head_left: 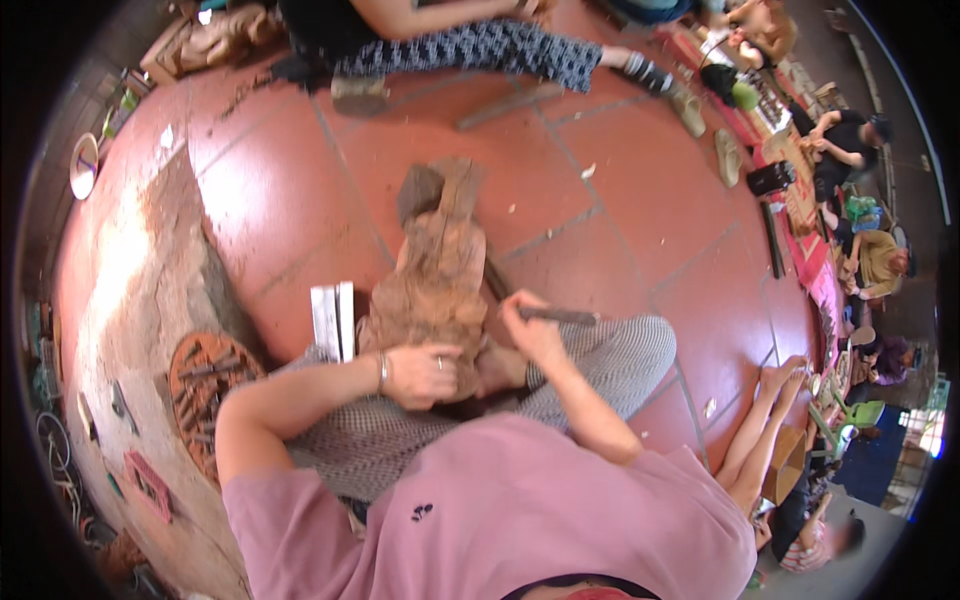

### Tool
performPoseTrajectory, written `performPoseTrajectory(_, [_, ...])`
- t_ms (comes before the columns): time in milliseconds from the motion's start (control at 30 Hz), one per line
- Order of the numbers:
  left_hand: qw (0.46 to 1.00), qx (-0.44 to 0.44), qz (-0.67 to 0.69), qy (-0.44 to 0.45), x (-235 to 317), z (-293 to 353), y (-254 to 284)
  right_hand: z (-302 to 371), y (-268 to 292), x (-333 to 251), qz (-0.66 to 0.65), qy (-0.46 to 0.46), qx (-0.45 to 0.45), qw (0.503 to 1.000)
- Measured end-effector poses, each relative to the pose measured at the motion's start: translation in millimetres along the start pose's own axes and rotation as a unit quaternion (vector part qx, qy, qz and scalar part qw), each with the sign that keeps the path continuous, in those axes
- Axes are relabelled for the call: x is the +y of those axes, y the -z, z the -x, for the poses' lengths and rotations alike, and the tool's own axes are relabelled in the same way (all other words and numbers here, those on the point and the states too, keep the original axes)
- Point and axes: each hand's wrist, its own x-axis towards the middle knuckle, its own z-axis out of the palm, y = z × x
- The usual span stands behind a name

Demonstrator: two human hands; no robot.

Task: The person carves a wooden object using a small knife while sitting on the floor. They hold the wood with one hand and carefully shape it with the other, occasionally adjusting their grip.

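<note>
A rough brown wood carving (pixel 435 285) lies lengthwise on the floor in front of me, its near end between my crossed legs. My left hand (pixel 422 376) is on that near end, fingers bent over the wood and holding it. To the right of the carving, my right hand (pixel 533 325) is closed around a dark, narrow chisel (pixel 562 316), which points right, apart from the wood. The chisel's exact tip shape is too small to make out. A dark block (pixel 420 192) sits against the carving's far end. Just left of the carving stands a white box-like piece (pixel 333 318).
On my left lies a long pale slab (pixel 150 300). A round reddish tray (pixel 178 365) on it holds several carving tools, with a pink frame (pixel 148 487) nearby. Another person's patterned leg (pixel 480 52) stretches across the far side of the tiled floor (pixel 620 260). Several people sit along the right.
</note>
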Motion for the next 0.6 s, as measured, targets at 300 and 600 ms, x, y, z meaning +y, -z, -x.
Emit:
performPoseTrajectory(300, [1.000,-0.017,0.019,0.012,1,-1,1,16,17,4,-0.352,-0.181,0.014,0.918])
performPoseTrajectory(600, [1.000,-0.005,0.018,0.018,1,0,0,20,-7,2,-0.300,-0.193,-0.025,0.934])
